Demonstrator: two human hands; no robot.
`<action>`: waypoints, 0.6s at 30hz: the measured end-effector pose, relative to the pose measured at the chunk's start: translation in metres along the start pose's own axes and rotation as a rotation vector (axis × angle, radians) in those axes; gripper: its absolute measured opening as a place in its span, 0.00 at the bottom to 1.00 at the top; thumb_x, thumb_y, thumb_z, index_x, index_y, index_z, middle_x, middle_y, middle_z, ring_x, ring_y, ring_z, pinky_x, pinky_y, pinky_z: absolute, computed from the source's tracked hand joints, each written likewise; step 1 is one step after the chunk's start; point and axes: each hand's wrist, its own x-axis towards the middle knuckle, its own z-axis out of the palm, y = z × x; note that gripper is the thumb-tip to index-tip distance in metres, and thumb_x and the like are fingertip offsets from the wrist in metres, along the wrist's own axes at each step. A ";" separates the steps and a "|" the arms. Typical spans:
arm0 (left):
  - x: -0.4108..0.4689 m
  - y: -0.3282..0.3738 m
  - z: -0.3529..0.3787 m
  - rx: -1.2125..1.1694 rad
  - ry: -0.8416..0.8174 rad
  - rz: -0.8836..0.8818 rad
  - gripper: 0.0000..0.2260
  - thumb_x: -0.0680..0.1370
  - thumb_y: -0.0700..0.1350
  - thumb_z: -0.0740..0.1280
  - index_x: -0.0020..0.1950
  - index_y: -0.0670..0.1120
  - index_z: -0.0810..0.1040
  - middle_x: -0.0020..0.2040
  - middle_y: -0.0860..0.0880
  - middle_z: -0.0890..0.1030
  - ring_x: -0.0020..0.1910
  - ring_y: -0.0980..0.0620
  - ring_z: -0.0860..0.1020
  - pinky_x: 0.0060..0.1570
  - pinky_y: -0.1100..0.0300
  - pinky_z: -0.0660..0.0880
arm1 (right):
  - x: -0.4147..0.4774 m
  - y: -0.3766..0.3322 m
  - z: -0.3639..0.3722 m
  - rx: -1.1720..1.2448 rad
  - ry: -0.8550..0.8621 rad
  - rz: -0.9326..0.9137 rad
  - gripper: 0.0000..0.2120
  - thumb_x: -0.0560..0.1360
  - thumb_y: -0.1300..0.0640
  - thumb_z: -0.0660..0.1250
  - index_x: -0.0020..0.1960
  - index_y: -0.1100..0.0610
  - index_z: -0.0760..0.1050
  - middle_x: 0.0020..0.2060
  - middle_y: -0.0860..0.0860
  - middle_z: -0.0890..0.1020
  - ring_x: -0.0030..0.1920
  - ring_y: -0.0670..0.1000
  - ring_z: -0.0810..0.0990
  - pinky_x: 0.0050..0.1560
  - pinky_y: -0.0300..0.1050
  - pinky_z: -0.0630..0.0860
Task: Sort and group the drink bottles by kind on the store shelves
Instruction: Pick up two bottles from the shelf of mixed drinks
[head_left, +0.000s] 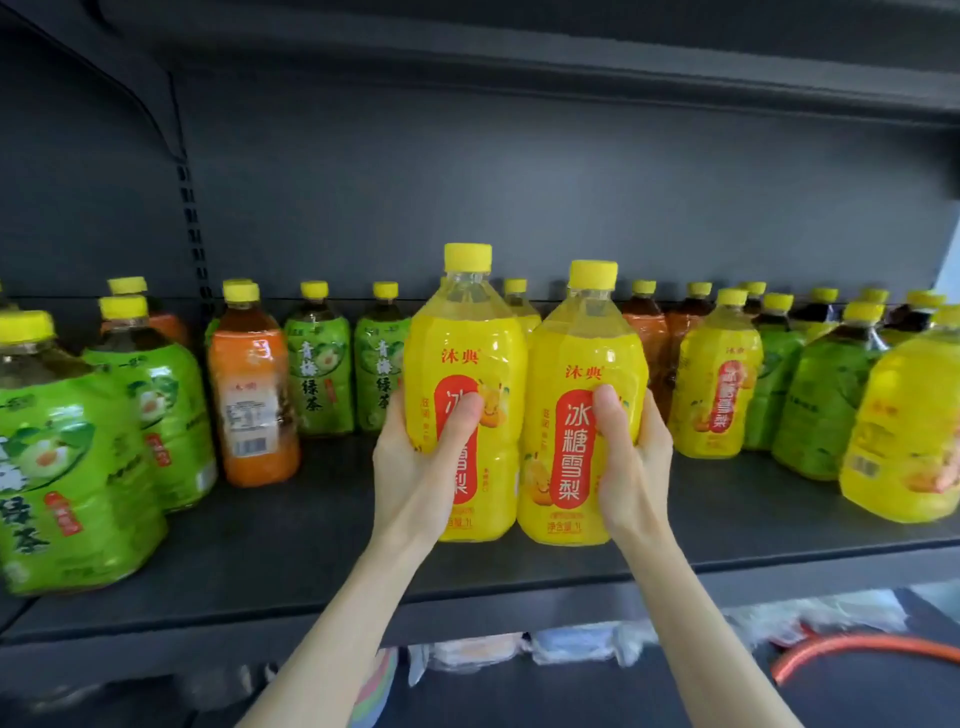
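Observation:
Two tall yellow-label bottles stand upright side by side at the front middle of the dark shelf. My left hand grips the left yellow bottle around its lower body, thumb across the red label. My right hand grips the right yellow bottle the same way. Green-label tea bottles crowd the left end, with an orange-label bottle beside them. More green bottles stand behind. At the right, yellow, green and orange-brown bottles are mixed together.
Another yellow bottle stands near the shelf's right front edge. The shelf above overhangs the bottles, and a slotted upright post runs down the back left. Below the shelf lie wrapped packages and an orange hose.

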 end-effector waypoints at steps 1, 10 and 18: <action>-0.002 -0.004 0.018 -0.008 -0.001 0.003 0.28 0.65 0.65 0.69 0.61 0.56 0.74 0.49 0.61 0.82 0.48 0.61 0.81 0.40 0.68 0.77 | 0.006 0.000 -0.017 -0.007 0.002 -0.002 0.25 0.65 0.34 0.66 0.57 0.45 0.75 0.48 0.46 0.85 0.48 0.46 0.85 0.40 0.37 0.80; -0.004 -0.048 0.146 0.019 0.004 -0.041 0.39 0.64 0.70 0.65 0.71 0.55 0.65 0.57 0.62 0.77 0.51 0.69 0.77 0.39 0.74 0.75 | 0.064 0.013 -0.137 -0.045 -0.014 0.029 0.27 0.65 0.33 0.67 0.59 0.45 0.75 0.50 0.47 0.85 0.49 0.46 0.84 0.41 0.37 0.80; 0.036 -0.078 0.171 0.164 -0.071 -0.128 0.39 0.68 0.68 0.60 0.76 0.58 0.52 0.59 0.63 0.68 0.51 0.67 0.71 0.39 0.75 0.69 | 0.095 0.040 -0.151 -0.073 -0.039 0.075 0.26 0.64 0.30 0.65 0.57 0.40 0.74 0.52 0.44 0.84 0.51 0.45 0.83 0.47 0.40 0.81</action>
